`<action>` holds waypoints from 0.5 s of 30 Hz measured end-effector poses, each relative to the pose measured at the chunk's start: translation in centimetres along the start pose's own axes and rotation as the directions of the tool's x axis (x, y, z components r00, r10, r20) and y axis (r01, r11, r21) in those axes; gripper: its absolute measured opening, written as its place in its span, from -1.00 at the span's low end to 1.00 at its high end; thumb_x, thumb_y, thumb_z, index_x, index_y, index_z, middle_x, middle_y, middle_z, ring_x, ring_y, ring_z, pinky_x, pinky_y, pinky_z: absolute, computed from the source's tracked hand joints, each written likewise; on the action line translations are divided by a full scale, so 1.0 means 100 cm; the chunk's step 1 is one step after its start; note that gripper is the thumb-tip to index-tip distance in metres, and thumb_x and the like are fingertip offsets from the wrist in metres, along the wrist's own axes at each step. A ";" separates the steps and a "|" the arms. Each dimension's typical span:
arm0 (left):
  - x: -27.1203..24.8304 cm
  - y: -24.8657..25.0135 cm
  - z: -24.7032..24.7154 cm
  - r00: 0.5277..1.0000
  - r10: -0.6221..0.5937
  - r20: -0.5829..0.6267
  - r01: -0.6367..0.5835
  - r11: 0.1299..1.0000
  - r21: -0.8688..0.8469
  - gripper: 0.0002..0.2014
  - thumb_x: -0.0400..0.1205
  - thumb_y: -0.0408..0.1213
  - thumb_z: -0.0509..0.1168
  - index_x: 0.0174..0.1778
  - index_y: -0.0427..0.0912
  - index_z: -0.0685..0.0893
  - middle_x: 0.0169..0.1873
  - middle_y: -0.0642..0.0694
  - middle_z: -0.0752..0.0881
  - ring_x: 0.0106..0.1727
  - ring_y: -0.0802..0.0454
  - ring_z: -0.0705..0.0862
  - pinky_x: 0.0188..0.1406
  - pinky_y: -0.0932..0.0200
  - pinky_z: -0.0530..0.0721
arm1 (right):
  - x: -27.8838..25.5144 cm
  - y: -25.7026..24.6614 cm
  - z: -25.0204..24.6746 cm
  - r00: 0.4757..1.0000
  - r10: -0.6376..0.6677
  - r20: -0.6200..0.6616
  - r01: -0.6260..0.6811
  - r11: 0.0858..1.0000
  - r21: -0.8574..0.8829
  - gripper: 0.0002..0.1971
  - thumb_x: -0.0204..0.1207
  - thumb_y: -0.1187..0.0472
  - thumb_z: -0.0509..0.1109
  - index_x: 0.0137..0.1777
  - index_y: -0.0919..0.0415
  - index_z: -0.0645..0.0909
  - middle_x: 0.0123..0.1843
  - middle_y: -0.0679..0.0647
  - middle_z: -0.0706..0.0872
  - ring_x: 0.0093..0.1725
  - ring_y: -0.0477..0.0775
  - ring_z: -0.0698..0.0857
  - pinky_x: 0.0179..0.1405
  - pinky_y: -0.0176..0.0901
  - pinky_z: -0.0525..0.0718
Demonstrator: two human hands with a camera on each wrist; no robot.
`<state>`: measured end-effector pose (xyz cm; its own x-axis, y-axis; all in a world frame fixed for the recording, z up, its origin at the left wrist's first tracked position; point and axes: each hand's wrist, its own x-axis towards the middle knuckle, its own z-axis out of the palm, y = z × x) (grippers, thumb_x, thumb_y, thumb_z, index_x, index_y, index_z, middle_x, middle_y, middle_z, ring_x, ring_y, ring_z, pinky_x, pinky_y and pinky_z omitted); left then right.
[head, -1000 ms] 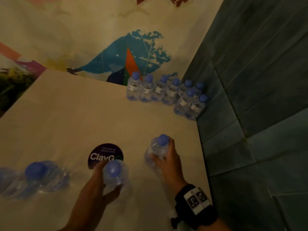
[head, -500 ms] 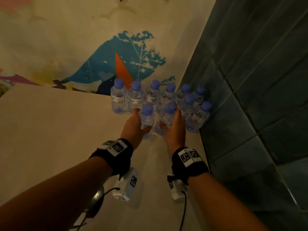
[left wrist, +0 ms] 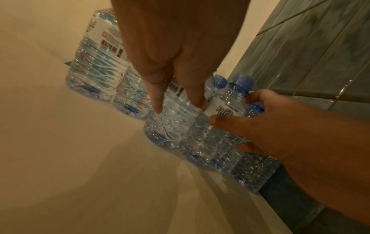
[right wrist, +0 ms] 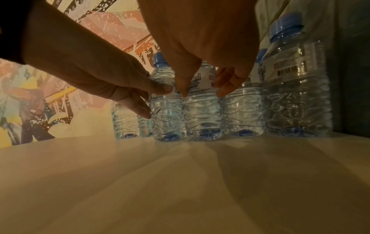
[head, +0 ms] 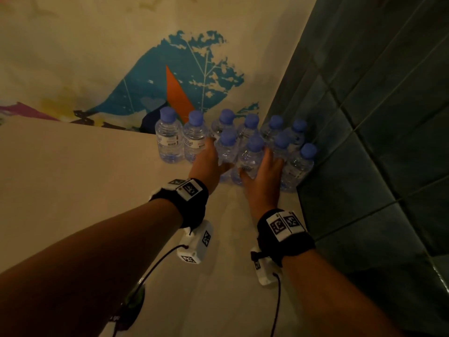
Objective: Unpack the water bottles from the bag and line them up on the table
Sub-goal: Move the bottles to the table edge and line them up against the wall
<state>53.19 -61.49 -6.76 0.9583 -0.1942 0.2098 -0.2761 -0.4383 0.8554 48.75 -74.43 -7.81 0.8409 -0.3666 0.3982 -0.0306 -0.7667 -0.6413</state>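
Note:
Several clear water bottles with blue caps stand in two rows at the table's (head: 85, 190) far right corner. My left hand (head: 213, 154) grips a front-row bottle (head: 227, 148) that stands on the table; the left wrist view shows my thumb (left wrist: 156, 109) and a finger pinching its body (left wrist: 168, 125). Beside it, my right hand (head: 264, 164) curls round the neighbouring bottle (head: 251, 156), thumb and fingers on either side of its label (right wrist: 202, 82). Both bottles are upright. No bag is in view.
A dark tiled wall (head: 376, 117) runs along the table's right edge, tight against the rightmost bottles (head: 300, 164). A painted wall (head: 121, 57) rises behind the back row (head: 170, 139). The table's left and near parts are bare, with a dark sticker (head: 131, 310) at the front.
Both hands carried their bottles from the near part of the table to the far corner. The two bottles now stand in the front row, with the hands still round them.

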 end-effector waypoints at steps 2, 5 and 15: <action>0.002 0.000 0.001 1.000 0.000 -0.003 0.000 1.000 0.015 -0.33 0.50 -0.24 0.43 0.45 -0.22 0.25 0.44 -0.25 0.48 0.46 -0.17 0.46 0.43 -0.07 0.42 | -0.001 -0.001 -0.001 1.000 0.009 -0.001 -0.009 1.000 -0.004 -0.22 0.34 0.13 0.56 0.51 0.20 0.25 0.40 0.36 0.40 0.37 0.35 0.45 0.32 0.06 0.48; 0.000 0.001 0.000 0.999 -0.037 -0.001 0.037 0.999 0.023 -0.34 0.49 -0.25 0.44 0.43 -0.27 0.26 0.42 -0.26 0.50 0.43 -0.18 0.49 0.36 0.02 0.43 | -0.004 -0.006 -0.006 0.999 0.034 0.009 -0.035 0.999 0.027 -0.20 0.34 0.12 0.58 0.52 0.16 0.24 0.41 0.32 0.39 0.37 0.27 0.44 0.27 -0.08 0.44; -0.126 0.054 -0.058 0.976 -0.207 0.070 0.189 0.960 0.205 -0.44 0.64 -0.11 0.23 0.50 -0.18 0.21 0.48 -0.19 0.44 0.45 -0.10 0.43 0.34 0.21 0.33 | -0.090 -0.051 -0.067 0.928 0.123 0.351 -0.186 0.971 0.150 -0.27 0.40 0.06 0.51 0.48 -0.09 0.18 0.35 0.08 0.30 0.02 -0.09 0.60 0.06 -0.02 0.70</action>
<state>40.04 -56.29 -2.03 0.9870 -0.1605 -0.0055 -0.0993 -0.6372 0.7643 37.73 -70.75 -3.67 0.9665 -0.2495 0.0600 -0.1050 -0.5976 -0.7949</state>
